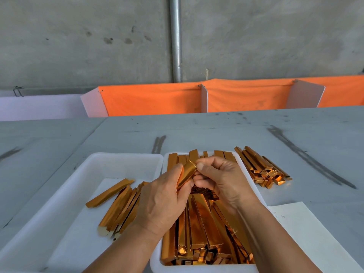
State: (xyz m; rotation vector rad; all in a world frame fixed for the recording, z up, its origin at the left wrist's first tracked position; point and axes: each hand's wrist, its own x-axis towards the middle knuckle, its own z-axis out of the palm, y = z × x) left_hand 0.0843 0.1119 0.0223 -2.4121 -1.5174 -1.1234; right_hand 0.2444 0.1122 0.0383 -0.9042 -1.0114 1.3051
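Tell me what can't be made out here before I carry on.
Head view:
1. Lower end of the gold strip: covered by the left grip and the right grip.
2. Writing on the paper sheet: too small and faint to read.
3. Near end of the left tray: cut off by the bottom edge.
4. Middle of the right tray: hidden under both grips.

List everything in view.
table: one, grey, underneath all
left tray: one, white, near left
right tray: one, white, near centre
held box: one, gold, above right tray
packed boxes: many, gold, in right tray
flat boxes: several, gold, in left tray
loose boxes: pile, gold, right of trays
paper: one, white, near right
cloth: one, orange, table's far edge
pipe: one, grey, on wall
left hand: grips held box
right hand: pinches its far end
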